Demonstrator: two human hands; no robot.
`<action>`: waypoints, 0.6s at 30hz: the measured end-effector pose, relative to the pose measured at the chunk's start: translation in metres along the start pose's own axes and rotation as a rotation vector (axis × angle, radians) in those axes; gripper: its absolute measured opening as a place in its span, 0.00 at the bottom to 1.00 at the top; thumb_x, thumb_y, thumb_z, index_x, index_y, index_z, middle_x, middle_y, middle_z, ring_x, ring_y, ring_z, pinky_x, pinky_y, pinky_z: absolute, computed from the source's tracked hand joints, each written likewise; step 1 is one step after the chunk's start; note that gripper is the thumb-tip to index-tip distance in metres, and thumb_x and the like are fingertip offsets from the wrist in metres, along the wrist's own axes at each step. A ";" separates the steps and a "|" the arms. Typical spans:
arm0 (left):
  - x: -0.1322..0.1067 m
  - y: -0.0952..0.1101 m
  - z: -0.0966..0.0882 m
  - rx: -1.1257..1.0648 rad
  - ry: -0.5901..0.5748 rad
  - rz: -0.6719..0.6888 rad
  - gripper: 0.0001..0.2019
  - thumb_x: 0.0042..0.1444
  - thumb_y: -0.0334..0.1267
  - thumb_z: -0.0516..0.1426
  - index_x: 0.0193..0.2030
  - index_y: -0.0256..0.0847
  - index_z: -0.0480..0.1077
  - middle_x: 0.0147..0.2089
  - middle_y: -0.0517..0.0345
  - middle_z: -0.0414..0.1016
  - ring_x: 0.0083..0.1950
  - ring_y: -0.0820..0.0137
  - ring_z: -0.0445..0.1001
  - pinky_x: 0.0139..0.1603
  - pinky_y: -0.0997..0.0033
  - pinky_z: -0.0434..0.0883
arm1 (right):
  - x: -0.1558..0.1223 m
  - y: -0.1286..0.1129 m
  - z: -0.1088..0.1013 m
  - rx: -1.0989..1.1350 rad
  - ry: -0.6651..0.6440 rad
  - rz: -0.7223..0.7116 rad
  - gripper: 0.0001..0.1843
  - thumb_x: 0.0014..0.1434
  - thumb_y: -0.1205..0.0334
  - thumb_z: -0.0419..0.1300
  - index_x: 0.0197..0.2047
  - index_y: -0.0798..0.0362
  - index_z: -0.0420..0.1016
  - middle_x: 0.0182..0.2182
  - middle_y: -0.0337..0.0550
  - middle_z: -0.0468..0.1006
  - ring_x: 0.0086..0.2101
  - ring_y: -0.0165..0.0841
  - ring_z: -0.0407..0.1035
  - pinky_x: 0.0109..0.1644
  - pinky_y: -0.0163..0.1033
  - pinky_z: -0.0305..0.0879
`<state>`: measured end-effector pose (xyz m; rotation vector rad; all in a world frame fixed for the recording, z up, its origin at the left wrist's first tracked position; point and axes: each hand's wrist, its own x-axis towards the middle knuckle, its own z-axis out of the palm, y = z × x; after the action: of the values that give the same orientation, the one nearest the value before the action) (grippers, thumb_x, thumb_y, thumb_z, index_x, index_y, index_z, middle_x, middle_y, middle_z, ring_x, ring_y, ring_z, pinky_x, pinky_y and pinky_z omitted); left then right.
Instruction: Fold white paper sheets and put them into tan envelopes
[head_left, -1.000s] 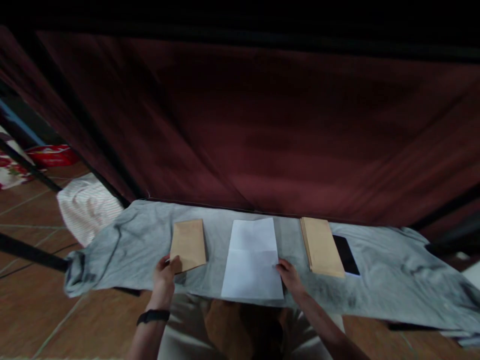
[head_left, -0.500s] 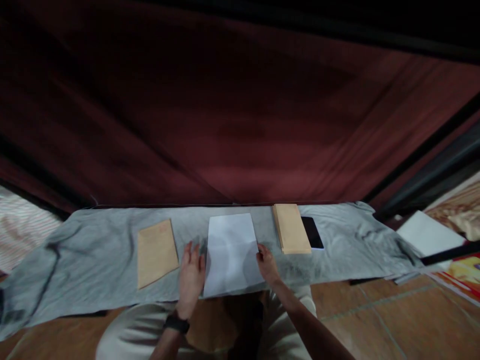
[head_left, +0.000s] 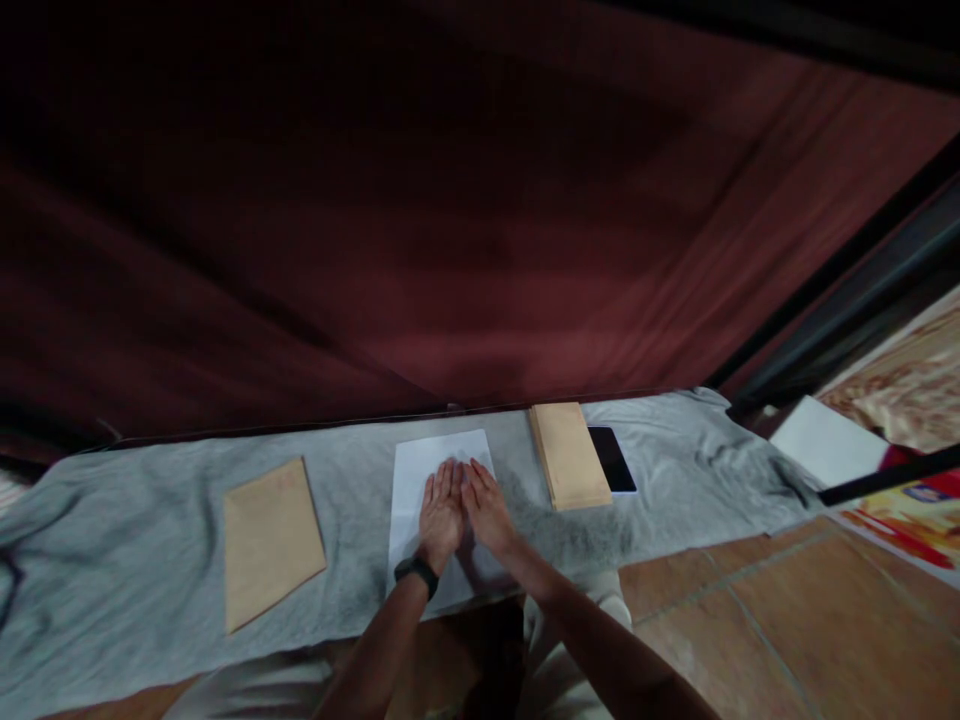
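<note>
White paper [head_left: 411,470] lies on the grey cloth in front of me, its long side running away from me. Over its middle, my left hand [head_left: 442,508] is stretched out, with a dark watch on the wrist. Right beside it, my right hand [head_left: 486,505] also has its fingers extended, and the fingertips of both hands come together. Neither hand grips anything. A brown envelope [head_left: 274,540] rests to the left of the paper. To the right sits a stack of brown envelopes [head_left: 574,455], partly over a dark-screened phone or tablet [head_left: 613,458].
The grey cloth [head_left: 150,540] covers a long, narrow surface with a dark red fabric panel [head_left: 480,300] behind it. Dark bars [head_left: 862,270] slant down at the right. A white flat item [head_left: 829,440] and a colourful printed sheet [head_left: 907,520] lie beyond the cloth, above the tiled floor [head_left: 810,620].
Both hands have moved inward from the paper's side edges onto its middle. My right hand has let go of the paper's right edge. The view has shifted slightly.
</note>
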<state>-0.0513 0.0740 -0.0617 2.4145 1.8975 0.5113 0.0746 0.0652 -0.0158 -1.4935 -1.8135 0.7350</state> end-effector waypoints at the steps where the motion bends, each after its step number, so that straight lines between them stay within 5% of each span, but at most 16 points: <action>1: 0.001 -0.005 -0.001 0.009 0.007 -0.021 0.30 0.65 0.31 0.42 0.75 0.37 0.52 0.76 0.45 0.54 0.77 0.61 0.49 0.75 0.49 0.52 | 0.007 -0.002 0.005 -0.035 -0.019 -0.017 0.25 0.71 0.64 0.47 0.69 0.54 0.64 0.69 0.51 0.62 0.70 0.40 0.53 0.74 0.55 0.47; 9: 0.018 -0.042 -0.019 0.055 0.028 -0.144 0.29 0.69 0.41 0.41 0.74 0.34 0.55 0.76 0.43 0.53 0.78 0.57 0.48 0.75 0.48 0.49 | 0.017 0.009 0.023 -0.225 -0.056 -0.076 0.29 0.71 0.60 0.55 0.72 0.47 0.58 0.73 0.48 0.54 0.71 0.44 0.47 0.74 0.61 0.42; 18: 0.049 -0.051 -0.024 0.055 0.019 -0.155 0.29 0.69 0.47 0.43 0.73 0.40 0.58 0.76 0.43 0.53 0.77 0.53 0.49 0.75 0.43 0.47 | 0.053 0.019 0.024 -0.288 -0.036 -0.043 0.29 0.70 0.56 0.55 0.72 0.48 0.60 0.74 0.48 0.50 0.72 0.44 0.45 0.75 0.57 0.39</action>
<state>-0.0957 0.1291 -0.0391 2.2767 2.1110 0.4807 0.0607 0.1205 -0.0373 -1.6241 -2.0397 0.4978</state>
